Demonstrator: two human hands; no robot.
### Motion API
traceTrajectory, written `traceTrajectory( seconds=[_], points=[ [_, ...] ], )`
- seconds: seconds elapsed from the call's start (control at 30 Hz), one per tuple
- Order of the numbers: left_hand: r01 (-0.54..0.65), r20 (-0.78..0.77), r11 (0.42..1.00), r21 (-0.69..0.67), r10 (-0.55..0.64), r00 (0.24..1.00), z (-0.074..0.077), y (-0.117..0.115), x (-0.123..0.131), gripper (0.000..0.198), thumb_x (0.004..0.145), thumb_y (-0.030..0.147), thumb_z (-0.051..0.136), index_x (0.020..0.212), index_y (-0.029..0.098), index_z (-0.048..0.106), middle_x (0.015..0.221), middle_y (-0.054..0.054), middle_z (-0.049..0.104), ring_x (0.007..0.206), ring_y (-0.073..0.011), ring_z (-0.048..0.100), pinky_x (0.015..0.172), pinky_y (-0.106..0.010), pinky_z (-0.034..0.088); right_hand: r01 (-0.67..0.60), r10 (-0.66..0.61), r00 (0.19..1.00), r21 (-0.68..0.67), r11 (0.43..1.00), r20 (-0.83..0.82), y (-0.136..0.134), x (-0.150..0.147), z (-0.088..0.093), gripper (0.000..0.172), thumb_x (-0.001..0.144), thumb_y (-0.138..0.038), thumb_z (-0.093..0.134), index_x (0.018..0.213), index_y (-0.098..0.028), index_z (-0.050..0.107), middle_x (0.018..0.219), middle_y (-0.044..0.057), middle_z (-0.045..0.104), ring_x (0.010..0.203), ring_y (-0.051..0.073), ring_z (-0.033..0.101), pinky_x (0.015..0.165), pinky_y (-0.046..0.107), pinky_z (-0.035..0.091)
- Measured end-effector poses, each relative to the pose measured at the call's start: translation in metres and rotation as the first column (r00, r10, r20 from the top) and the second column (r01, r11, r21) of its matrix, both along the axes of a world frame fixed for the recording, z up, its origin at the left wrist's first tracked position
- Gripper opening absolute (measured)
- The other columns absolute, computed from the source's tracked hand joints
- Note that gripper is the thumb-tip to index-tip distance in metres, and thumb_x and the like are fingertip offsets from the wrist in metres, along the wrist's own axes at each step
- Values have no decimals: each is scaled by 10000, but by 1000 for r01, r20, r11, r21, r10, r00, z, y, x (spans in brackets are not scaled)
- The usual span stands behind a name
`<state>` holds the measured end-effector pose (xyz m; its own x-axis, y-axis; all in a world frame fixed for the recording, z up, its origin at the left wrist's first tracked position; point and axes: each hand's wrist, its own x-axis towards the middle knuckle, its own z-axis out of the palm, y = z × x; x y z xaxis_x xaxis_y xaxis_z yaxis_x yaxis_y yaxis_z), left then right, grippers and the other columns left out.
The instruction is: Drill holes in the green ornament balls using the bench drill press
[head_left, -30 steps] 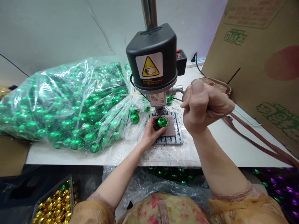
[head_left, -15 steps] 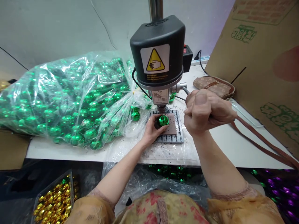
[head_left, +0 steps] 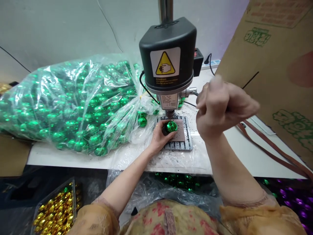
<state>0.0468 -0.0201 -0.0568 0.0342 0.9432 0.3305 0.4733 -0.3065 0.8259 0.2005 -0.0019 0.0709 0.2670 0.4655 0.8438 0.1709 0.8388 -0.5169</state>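
A shiny green faceted ball [head_left: 172, 126] sits under the chuck of a black drill press [head_left: 168, 54], above a brownish pad [head_left: 180, 132] on the slotted metal base. My left hand [head_left: 160, 137] grips the ball from the left, its thumb in front and fingers behind, with a dark piece beside the ball. My right hand [head_left: 220, 107] is raised to the right of the press, closed in a fist at the end of the press's metal lever [head_left: 193, 91]. Motion blurs this hand slightly, and its fingers hide the lever's grip.
A clear bag of green balls [head_left: 73, 107] fills the left of the table. A loose green ball [head_left: 142, 121] lies left of the base. The large cardboard box [head_left: 276, 65] and brown strap [head_left: 276, 143] are at right. Gold balls [head_left: 56, 209] fill a bin below left.
My right hand has risen slightly and moved right, now covering the patterned pouch. My left hand still holds the green ball under the chuck. The whole view has shifted a little.
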Motion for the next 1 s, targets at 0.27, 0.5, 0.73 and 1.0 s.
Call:
traceTrajectory(
  seconds=[0.27, 0.5, 0.73, 1.0],
  points=[
    [138, -179, 989, 59, -126, 976, 13, -70, -2, 483, 692, 514, 836, 1006, 227, 607, 948, -56, 653, 905, -231, 619, 811, -378, 511, 195, -192, 980, 51, 980, -53, 3, -9, 50, 436, 966, -418, 501, 588, -205, 467, 523, -29, 433, 503, 56, 441, 500, 260, 390],
    [126, -254, 984, 124, -92, 963, 20, -44, -37, 261, 999, 403, 463, 1048, 215, 637, 952, -71, 686, 895, -217, 620, 829, -362, 487, 74, -44, 972, 126, 989, -229, 1, -15, 57, 443, 923, -151, 552, 500, -187, 428, 447, -65, 392, 413, 16, 330, 485, 253, 283],
    [-281, -326, 957, 66, 287, 901, 5, 91, -48, 61, 879, 189, 613, 878, 185, 674, 904, -122, 684, 977, -310, 644, 913, -428, 469, 122, -89, 970, 136, 983, -226, 4, -15, 57, 473, 925, -258, 593, 496, -203, 401, 432, -67, 375, 396, 30, 307, 459, 270, 295],
    [-249, -220, 968, -5, 242, 945, 3, 117, -44, 171, 749, 234, 774, 894, 177, 705, 969, -121, 739, 1045, -318, 669, 917, -417, 515, 51, -15, 973, 151, 987, -231, -1, -13, 56, 476, 913, -320, 615, 487, -182, 455, 440, -74, 396, 409, 8, 329, 477, 247, 298]
  ],
)
